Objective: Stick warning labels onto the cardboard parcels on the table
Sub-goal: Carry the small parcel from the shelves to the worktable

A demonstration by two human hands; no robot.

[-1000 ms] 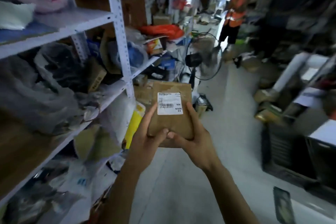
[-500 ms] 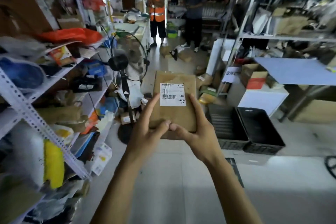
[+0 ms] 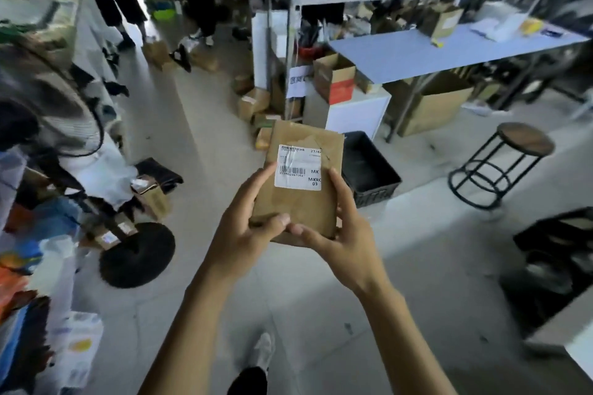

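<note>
Parcel: flat brown cardboard parcel [image 3: 300, 196], held in the air in front of the person, over the pale floor [image 3: 199, 144], tilted with its top edge away from the fingers.
Label: white rectangular shipping label with a barcode [image 3: 299, 167] stuck on the parcel's upper face, between the two sets of fingers; partly creased under clear tape.
Left hand: left hand [image 3: 244, 234] grips the parcel's lower left edge; its fingers [image 3: 256, 179] lie along the left side and the thumb presses on the front face near the bottom.
Right hand: right hand [image 3: 345, 234] grips the lower right edge; its fingers [image 3: 338, 183] run up the right side and the thumb presses on the front, tip almost touching the left thumb.
Grasp: both sets of fingers are closed around the parcel, pinching it from either side.
Counter: long pale-blue counter [image 3: 417, 54], well beyond the fingers to the upper right, carrying a small brown box [image 3: 444, 22] and white papers.
Crate: black plastic crate [image 3: 369, 170] on the floor just beyond the right fingers.
Stool: round wooden-topped stool on a black metal frame [image 3: 513, 151], well apart to the right of the fingers.
Fan base: round black fan base [image 3: 138, 255] on the floor, left of the left fingers.
</note>
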